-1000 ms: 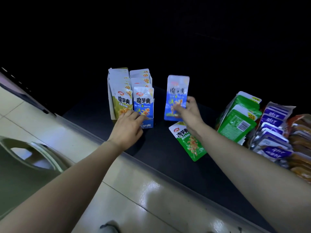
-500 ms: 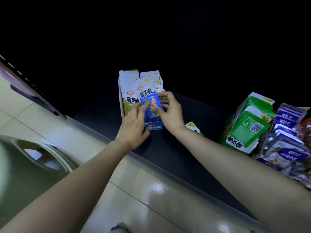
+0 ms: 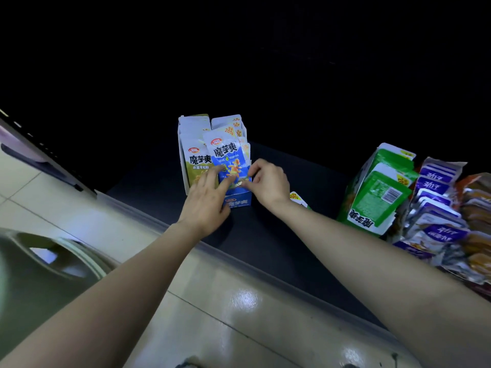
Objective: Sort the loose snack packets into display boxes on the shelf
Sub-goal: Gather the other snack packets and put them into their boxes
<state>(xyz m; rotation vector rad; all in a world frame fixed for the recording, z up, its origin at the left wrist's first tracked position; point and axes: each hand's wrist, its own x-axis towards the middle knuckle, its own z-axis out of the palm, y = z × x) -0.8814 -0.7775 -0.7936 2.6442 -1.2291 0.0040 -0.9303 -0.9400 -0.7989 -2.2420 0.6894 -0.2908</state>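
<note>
Head view, blue packet (image 3: 229, 159) between hands (image 3: 206, 204) (image 3: 269, 185)

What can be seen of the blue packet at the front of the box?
The blue packet is a glossy foil-like pouch: white top with a red logo, large dark characters, blue lower half with an orange picture. It stands nearly upright, top tilted slightly left, at the front of the right-hand row in the box, its bottom edge behind the low front wall. The left hand touches its lower left with straight fingers; the right hand pinches its lower right edge.
</note>
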